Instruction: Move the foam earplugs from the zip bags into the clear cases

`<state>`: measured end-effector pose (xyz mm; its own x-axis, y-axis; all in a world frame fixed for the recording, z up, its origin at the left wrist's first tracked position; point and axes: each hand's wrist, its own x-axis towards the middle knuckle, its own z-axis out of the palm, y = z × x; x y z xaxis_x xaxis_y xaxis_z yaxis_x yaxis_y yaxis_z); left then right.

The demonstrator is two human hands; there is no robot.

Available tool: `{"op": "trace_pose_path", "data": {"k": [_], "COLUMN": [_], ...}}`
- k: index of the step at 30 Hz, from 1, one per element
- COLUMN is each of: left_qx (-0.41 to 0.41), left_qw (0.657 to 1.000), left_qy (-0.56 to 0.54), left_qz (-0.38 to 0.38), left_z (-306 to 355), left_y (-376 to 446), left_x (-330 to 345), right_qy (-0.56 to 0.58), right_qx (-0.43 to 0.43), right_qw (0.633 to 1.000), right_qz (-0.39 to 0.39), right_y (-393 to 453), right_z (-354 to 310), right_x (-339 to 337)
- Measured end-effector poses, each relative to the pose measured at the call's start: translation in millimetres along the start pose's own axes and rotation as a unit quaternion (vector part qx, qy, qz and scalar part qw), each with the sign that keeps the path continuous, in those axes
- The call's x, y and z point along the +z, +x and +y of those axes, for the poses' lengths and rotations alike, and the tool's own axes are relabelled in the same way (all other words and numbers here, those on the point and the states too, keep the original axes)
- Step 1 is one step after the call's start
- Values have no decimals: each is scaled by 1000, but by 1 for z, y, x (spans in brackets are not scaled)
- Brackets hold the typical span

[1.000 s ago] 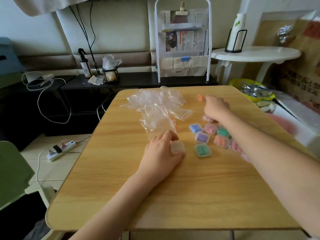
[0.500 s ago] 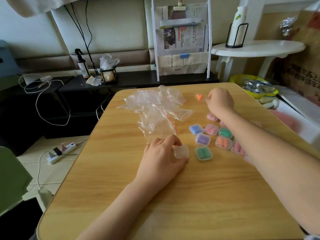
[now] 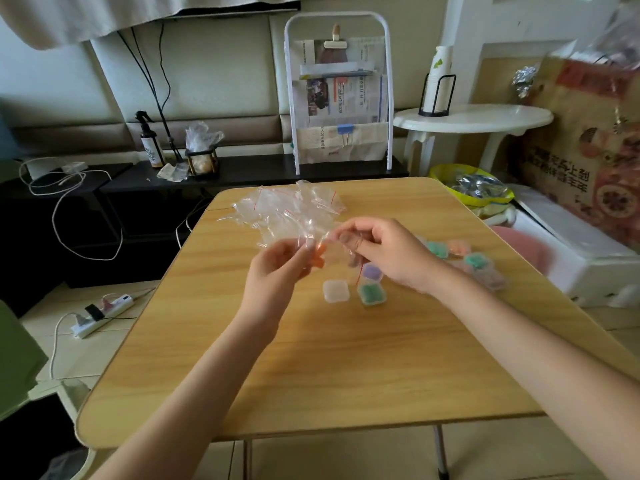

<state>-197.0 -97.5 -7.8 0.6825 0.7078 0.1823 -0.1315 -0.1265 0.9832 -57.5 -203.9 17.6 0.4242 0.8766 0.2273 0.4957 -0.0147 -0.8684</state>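
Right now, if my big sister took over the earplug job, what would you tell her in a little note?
Left hand and right hand are both up above the table, pinching one small zip bag between them; something orange shows inside it.
The pile of zip bags lies at the far side of the table; they look empty.
Done: cases with coloured earplugs sit on the right, such as the green case and purple case.
Left: one empty clear case waits beside the green one. Open the held bag and put its earplugs in that case.
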Motion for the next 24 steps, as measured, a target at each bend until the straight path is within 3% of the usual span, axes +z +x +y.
{"op": "trace_pose_path", "data": {"k": [8,14,16,19,21,24], "left_qx": [-30,-10,28,181,273,287], "left_qw": [994,993,982,946,918,919], "left_qy": [-89,2,96,212,263,268], "left_qz": [54,116,157,163,118,28], "left_z": [0,-10,-14,-13,-15,-23], "left_y": [-12,-7,-3,-5,-6,-8], "left_x": [9,11,11,15,22,35], "right_qy": [275,357,352,319,293,278], "right_qx": [112,111,98,80,71,67], "right_qw": [954,917,917,926,934,944], "right_qz": [38,140,163,187,191,167], "right_y": [-34,-31,-27,-24,-24,-24], "right_z": [17,35,37,37,40,41], "right_x": [6,14,13,10,9,13]}}
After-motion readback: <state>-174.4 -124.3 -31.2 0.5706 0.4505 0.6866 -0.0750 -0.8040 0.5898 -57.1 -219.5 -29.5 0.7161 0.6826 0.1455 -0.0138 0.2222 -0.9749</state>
